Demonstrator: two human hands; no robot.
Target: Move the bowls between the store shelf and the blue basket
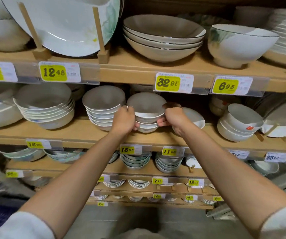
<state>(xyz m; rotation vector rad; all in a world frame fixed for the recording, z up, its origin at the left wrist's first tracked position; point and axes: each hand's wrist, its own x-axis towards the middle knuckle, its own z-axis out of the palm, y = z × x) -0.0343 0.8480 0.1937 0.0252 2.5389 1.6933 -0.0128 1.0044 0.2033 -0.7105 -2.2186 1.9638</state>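
Both hands reach forward on straight arms: left hand curls round the left side of a small stack of bowls, thumb at the top rim; right hand clasps its right side, fingers tucked beneath, at the middle store shelf

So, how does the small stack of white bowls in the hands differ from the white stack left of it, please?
The small white ceramic bowl stack has about three bowls; the left white bowl stack about five, wider. Left hand and right hand grip the first; the second is untouched. Both are white.
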